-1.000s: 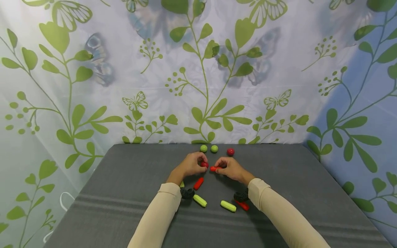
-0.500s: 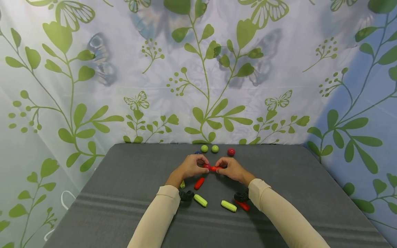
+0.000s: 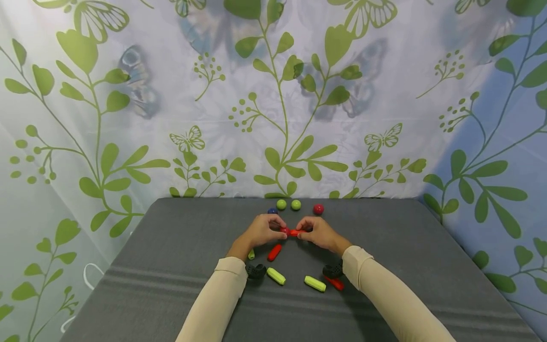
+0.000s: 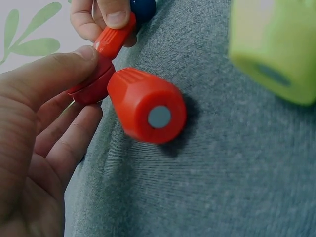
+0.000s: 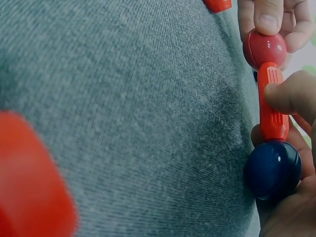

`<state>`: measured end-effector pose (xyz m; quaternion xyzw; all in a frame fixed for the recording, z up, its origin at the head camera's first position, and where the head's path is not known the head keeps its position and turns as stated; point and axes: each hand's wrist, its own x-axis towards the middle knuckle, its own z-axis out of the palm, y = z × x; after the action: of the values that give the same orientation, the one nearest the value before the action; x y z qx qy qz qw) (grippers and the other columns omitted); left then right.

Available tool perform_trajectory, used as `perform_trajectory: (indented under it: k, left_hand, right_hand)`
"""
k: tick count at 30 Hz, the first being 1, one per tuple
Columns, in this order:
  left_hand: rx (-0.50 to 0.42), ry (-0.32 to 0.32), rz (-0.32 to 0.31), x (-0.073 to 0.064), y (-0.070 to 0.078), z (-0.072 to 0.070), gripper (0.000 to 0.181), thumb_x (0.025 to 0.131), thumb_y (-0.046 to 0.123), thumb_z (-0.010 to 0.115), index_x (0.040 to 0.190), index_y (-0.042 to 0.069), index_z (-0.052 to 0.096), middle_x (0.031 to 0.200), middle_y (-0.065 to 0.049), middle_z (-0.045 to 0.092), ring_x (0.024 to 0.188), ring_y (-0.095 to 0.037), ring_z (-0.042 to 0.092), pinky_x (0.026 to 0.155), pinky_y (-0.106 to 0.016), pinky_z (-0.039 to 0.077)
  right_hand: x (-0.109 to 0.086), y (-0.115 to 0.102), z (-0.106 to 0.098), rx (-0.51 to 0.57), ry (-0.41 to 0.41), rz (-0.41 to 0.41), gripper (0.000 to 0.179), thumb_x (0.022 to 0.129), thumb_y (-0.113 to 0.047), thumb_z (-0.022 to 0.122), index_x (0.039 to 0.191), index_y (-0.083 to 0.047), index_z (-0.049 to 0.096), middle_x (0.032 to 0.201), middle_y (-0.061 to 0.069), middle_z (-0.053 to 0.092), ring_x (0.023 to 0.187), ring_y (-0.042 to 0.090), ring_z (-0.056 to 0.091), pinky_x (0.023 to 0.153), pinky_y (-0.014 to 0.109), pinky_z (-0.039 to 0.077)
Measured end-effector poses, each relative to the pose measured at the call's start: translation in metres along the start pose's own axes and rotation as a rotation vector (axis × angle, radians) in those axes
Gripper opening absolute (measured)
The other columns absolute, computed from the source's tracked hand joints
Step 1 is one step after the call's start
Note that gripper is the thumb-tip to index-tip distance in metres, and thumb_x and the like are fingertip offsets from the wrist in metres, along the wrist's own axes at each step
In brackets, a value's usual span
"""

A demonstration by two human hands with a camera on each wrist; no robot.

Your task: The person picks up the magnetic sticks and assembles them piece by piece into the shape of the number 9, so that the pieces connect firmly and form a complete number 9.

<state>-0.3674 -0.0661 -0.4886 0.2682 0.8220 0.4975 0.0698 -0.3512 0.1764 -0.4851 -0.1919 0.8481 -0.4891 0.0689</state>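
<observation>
Grey bench (image 3: pixel 171 247) across my head view, right hand (image 3: pixel 318 232) pinching a red faceted rod (image 5: pixel 272 122) near the far edge's middle, left hand (image 3: pixel 262 229) pinching a red ball (image 5: pixel 266 48) against one rod end, dark blue ball (image 5: pixel 271 169) at the other.

Curtain (image 3: pixel 239 104) behind table (image 3: pixel 384 237). On it: far balls (image 3: pixel 296 205) near back edge, loose rods (image 3: pixel 276 276) further forward. Held rod (image 5: pixel 276 123) between left ball (image 5: pixel 269 48) and right ball (image 5: pixel 273 168), touching both.

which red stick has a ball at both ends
The red stick in the right hand, between a red ball and blue ball; the other red sticks show bare ends.
</observation>
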Motion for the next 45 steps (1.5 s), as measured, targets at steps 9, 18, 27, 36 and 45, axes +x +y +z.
perform_trajectory:
  k: [9,18,27,36,45]
  left_hand:
    - [-0.004,-0.004,-0.027,-0.0008,-0.0005,-0.0005,0.020,0.084,0.009,0.084,0.100,0.010,0.073,0.102,0.001,0.071,0.102,-0.016,0.070,0.086,-0.033,0.056]
    - [-0.015,-0.019,-0.028,0.0012,-0.0023,-0.0004,0.021,0.084,0.007,0.084,0.100,0.010,0.072,0.102,0.001,0.071,0.101,-0.015,0.070,0.085,-0.032,0.056]
    - [0.001,-0.034,-0.032,0.0016,-0.0025,0.0003,0.022,0.084,0.006,0.084,0.101,0.008,0.070,0.103,0.000,0.071,0.101,-0.015,0.070,0.083,-0.031,0.056]
    - [0.006,-0.023,-0.018,-0.0003,-0.0027,0.0000,0.024,0.084,0.005,0.084,0.102,0.006,0.069,0.104,-0.002,0.070,0.101,-0.017,0.070,0.083,-0.031,0.056]
    - [0.004,0.002,-0.021,-0.0039,-0.0032,-0.0033,0.024,0.085,0.008,0.083,0.104,0.008,0.069,0.106,-0.002,0.069,0.102,-0.017,0.070,0.081,-0.031,0.057]
  right_hand:
    - [0.0003,0.0012,0.0002,-0.011,-0.009,0.000,0.010,0.090,-0.005,0.076,0.099,-0.008,0.071,0.092,0.001,0.069,0.083,0.022,0.061,0.068,0.034,0.049]
    - [0.0022,0.0035,-0.0001,-0.008,0.000,-0.005,0.011,0.089,-0.005,0.077,0.097,-0.008,0.071,0.091,0.001,0.069,0.083,0.022,0.061,0.066,0.032,0.049]
    - [0.0001,0.0009,-0.0001,-0.011,-0.001,-0.006,0.010,0.090,-0.004,0.075,0.099,-0.005,0.071,0.095,0.007,0.069,0.083,0.023,0.057,0.064,0.032,0.046]
    - [0.0020,0.0029,0.0007,-0.005,-0.002,-0.011,0.010,0.090,-0.004,0.075,0.099,-0.006,0.071,0.093,0.006,0.069,0.082,0.025,0.058,0.064,0.032,0.047]
    - [0.0038,0.0044,-0.0005,-0.016,0.001,-0.005,0.009,0.091,-0.003,0.074,0.099,-0.005,0.071,0.093,0.005,0.069,0.082,0.025,0.058,0.064,0.032,0.047]
